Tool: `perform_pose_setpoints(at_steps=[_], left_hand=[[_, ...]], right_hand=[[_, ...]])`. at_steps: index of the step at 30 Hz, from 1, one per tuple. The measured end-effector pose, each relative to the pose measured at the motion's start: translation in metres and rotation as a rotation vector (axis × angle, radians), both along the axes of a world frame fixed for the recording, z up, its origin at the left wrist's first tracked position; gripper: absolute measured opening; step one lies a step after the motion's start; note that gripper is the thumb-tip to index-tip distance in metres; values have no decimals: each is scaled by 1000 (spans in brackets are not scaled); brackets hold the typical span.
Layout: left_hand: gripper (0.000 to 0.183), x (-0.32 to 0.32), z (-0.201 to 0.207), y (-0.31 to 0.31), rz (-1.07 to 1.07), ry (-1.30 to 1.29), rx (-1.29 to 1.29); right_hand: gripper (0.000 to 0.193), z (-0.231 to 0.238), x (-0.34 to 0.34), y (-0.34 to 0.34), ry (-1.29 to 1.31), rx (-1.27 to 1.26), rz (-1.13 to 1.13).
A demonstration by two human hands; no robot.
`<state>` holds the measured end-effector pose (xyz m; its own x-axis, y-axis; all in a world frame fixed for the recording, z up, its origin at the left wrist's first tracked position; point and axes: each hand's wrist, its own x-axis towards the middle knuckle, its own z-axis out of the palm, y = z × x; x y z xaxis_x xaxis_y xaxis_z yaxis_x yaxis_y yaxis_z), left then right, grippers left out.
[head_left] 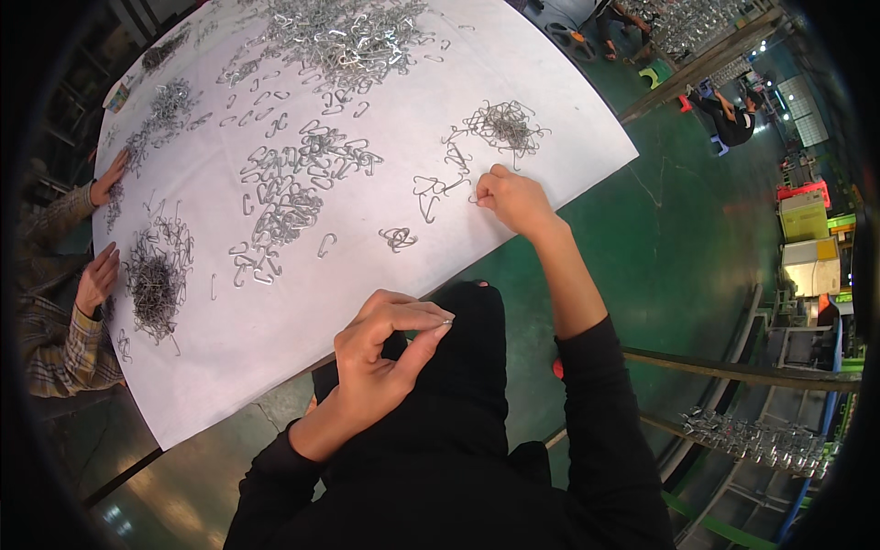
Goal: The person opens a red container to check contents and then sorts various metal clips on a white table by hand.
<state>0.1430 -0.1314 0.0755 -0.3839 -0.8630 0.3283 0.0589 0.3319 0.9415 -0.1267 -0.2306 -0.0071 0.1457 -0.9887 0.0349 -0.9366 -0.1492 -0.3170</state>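
My left hand (380, 353) is over my lap at the table's near edge, thumb and fingers pinched on a small metal piece (447, 322); only its shiny tip shows. My right hand (515, 202) is closed in a pinch above the table's right side, with a thin bent wire (473, 195) at its fingertips. Just beyond it lies a tangled pile of thin wire pieces (509, 126), with a few loose wires (431, 194) to its left. Left of these, a small cluster of wire pieces (398, 239) sits apart. Silvery C-shaped metal hooks (289, 213) spread across the middle.
The white-covered table (367, 206) holds a large heap of hooks (353, 41) at the far side. Another person's hands (99, 278) rest by a dark wire pile (154, 282) at the left edge. A wooden bar (733, 367) and racked metal parts (761, 440) stand at right.
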Motion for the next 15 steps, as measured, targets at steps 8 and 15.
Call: perform_pose_setpoints(at_steps=[8, 15], left_hand=[[13, -11, -1, -6, 9, 3, -53], [17, -26, 3, -11, 66, 35, -78]], right_hand=[[11, 57, 33, 57, -1142, 266, -282], [12, 123, 78, 127, -1660, 160, -343]])
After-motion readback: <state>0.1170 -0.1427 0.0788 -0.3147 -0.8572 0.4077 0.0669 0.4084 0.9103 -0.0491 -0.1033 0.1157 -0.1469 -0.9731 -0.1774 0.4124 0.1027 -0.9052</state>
